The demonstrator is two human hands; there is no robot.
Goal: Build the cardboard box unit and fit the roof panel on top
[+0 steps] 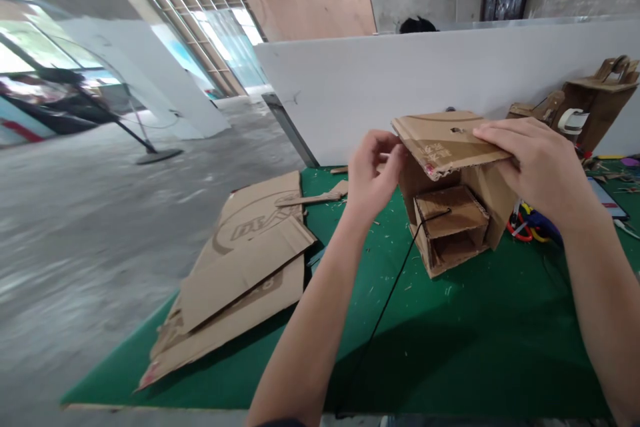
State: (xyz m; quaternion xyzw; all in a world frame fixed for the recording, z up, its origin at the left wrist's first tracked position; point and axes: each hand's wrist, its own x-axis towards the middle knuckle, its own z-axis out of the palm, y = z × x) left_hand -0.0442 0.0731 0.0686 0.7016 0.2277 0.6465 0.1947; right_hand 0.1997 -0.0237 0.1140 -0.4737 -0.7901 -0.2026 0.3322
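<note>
In the head view a cardboard box [493, 203] stands on the green table, open at the front. A smaller open-fronted cardboard box [453, 213] sits inside it, with a black cord [387, 307] running from its top down towards the table's front edge. A cardboard panel [445, 140] with a small hole lies tilted over the top. My right hand [533, 157] grips that panel's right side, fingers on top and thumb below. Beside the panel's left edge, my left hand [373, 173] is closed in a pinch; a small pale bit shows between its fingers, too little to name.
Cut cardboard sheets [240, 273] lie stacked at the left, a narrow cardboard strip [315, 198] on them. Scissors [523, 223] lie right of the box. Behind are a tape roll [573, 121], another cardboard construction [595, 103] and a white partition [350, 93]. A phone [603, 193] lies far right.
</note>
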